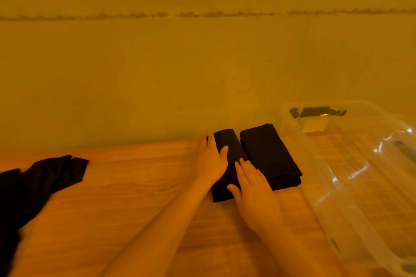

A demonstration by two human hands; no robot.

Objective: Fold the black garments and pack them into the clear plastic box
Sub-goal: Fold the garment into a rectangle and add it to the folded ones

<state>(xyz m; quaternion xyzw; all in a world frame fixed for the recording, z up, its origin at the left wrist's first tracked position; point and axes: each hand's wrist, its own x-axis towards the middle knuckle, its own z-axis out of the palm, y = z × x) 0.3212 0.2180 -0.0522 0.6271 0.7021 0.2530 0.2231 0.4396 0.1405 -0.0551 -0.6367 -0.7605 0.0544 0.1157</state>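
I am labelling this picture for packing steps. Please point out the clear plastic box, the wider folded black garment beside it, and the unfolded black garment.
clear plastic box [299,141]: head view, on its near left wall.
wider folded black garment [267,155]: head view, middle of its top.
unfolded black garment [45,177]: head view, middle of cloth.
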